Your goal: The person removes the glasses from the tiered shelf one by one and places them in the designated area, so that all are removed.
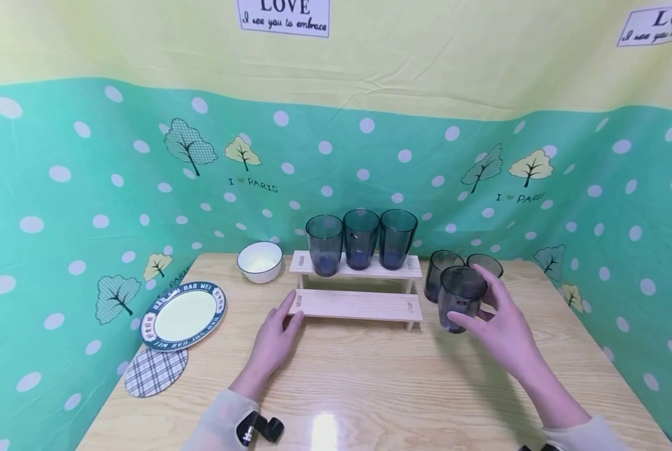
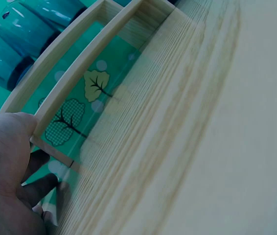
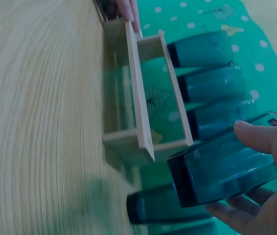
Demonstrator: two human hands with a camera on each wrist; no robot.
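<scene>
A two-step wooden rack [image 1: 358, 305] stands mid-table, its upper step carrying three dark blue-grey tumblers [image 1: 360, 238]. My left hand [image 1: 276, 335] rests with straight fingers against the left end of the lower step [image 2: 55, 105]. My right hand [image 1: 496, 326] grips a fourth tumbler [image 1: 461, 297] just right of the rack, thumb on its front and fingers round the back; the right wrist view shows this tumbler [image 3: 226, 166] held above the wood. Two more tumblers [image 1: 441, 270] stand behind it on the table.
A white bowl [image 1: 260, 260] sits left of the rack. At the table's left edge lie a green-rimmed plate [image 1: 183, 314] and a plaid coaster [image 1: 155, 371]. A dotted green cloth backs the table [image 1: 369, 388].
</scene>
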